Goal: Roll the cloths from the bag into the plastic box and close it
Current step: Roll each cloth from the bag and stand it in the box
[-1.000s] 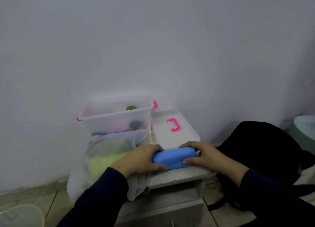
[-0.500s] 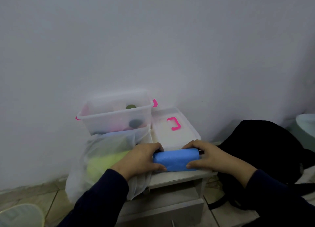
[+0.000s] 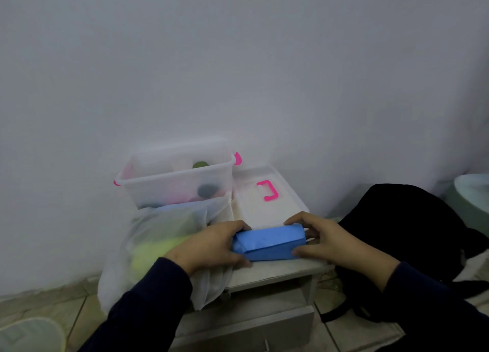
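Both hands, left (image 3: 211, 247) and right (image 3: 326, 242), grip the blue cloth (image 3: 268, 243) by its ends; since a second ago it is rolled tighter, nearly ready for the box (image 3: 180, 178).

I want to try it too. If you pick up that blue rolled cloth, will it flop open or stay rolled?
The blue cloth roll is soft fabric, so it probably sags if lifted by one end. A loose flap shows along its front, so it may unroll unless squeezed. The left hand and right hand grip both ends, which likely keeps it tight. It looks light.
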